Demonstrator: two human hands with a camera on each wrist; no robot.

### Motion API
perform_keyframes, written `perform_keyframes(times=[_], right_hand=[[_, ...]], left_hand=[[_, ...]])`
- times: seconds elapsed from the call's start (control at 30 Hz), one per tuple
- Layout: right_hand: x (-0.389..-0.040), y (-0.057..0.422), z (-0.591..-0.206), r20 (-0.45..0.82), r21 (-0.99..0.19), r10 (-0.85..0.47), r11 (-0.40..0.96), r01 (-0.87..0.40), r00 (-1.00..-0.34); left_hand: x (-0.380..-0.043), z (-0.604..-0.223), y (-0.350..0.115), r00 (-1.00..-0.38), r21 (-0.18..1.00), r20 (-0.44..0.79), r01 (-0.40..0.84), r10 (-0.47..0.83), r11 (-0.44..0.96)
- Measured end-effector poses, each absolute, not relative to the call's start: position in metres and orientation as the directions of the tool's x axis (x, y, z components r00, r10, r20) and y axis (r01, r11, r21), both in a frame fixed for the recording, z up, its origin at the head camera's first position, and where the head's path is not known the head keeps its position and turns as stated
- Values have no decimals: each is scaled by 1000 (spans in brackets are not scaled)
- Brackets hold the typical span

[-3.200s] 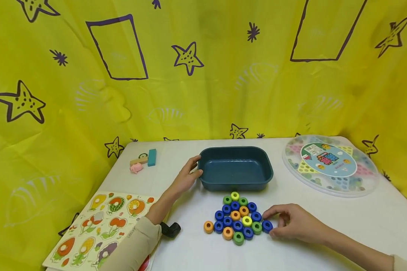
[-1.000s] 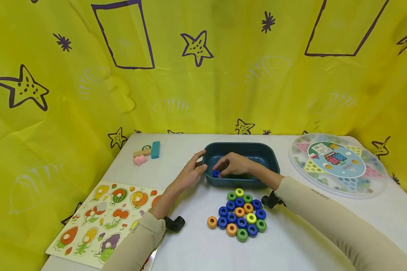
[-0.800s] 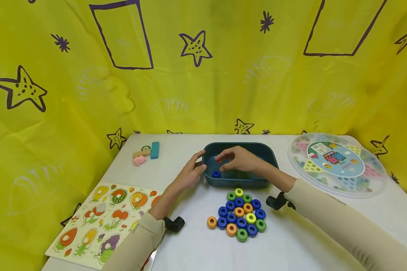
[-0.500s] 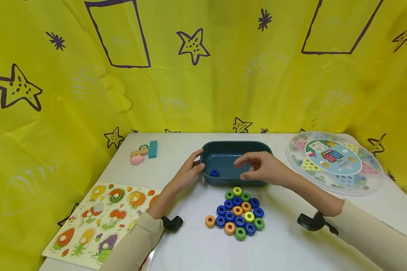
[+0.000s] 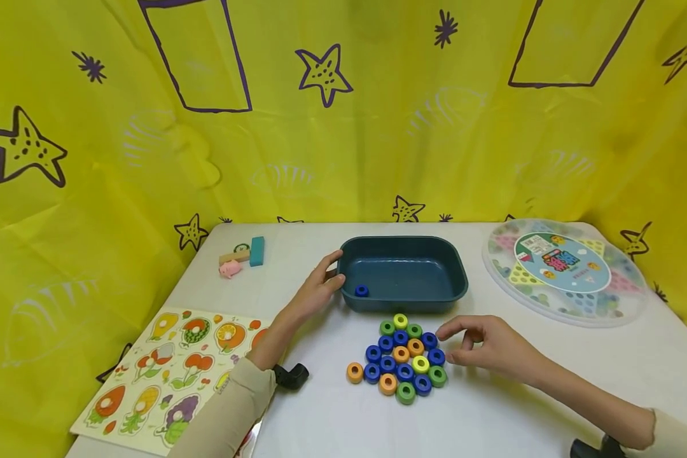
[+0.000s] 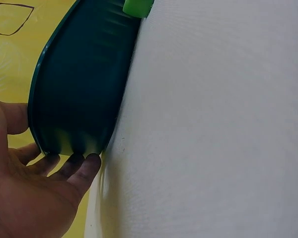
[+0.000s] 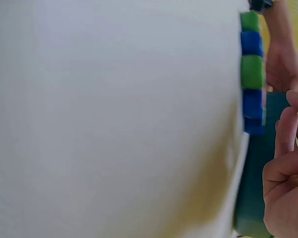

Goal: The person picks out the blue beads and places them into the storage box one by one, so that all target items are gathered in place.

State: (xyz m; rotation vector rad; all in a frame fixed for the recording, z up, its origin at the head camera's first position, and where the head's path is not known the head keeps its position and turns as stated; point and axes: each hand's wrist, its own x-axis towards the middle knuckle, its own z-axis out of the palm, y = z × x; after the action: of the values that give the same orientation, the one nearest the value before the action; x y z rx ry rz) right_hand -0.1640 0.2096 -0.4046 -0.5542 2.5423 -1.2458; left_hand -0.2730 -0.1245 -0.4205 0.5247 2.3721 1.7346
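In the head view, my left hand rests its fingertips against the left end of a dark teal rectangular bin. The left wrist view shows these fingers on the bin's outer wall. One blue bead lies inside, in the near left corner. My right hand is just right of a cluster of chunky holed beads, thumb and index finger apart with nothing between them. Nearest its fingertips are two blue beads. Green beads, orange beads and yellow beads make up the rest with more blue ones.
A fruit picture board lies at the left, partly under my left arm. Behind it are a pink pig figure, a teal block and a tan block. A round clear game case lies at the right.
My right hand set a blue bead down in the bin, let go, and moved back right and nearer to the cluster's right side. My left hand stays at the bin's end.
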Motion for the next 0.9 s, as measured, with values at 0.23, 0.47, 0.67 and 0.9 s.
perform_keyframes(times=[0.23,0.47,0.67,0.9], right_hand=[[-161,209,-422,-106,-800,-437,571,-184,-893],[-161,208,-423,-91,-753,-429,620,-219,-899],[-162,206,-424,-80,-728,-420,645,-235,-904],[-163,206,-424,-79,-716,-414,657,-237,-907]], left_hand=[[-274,-425,-124,-934,934,104,210,341,289],[-275,-426,-123,-935,936,103,206,339,285],[-275,-420,-124,-931,938,78,190,357,290],[-257,-394,-123,-925,930,51,182,377,319]])
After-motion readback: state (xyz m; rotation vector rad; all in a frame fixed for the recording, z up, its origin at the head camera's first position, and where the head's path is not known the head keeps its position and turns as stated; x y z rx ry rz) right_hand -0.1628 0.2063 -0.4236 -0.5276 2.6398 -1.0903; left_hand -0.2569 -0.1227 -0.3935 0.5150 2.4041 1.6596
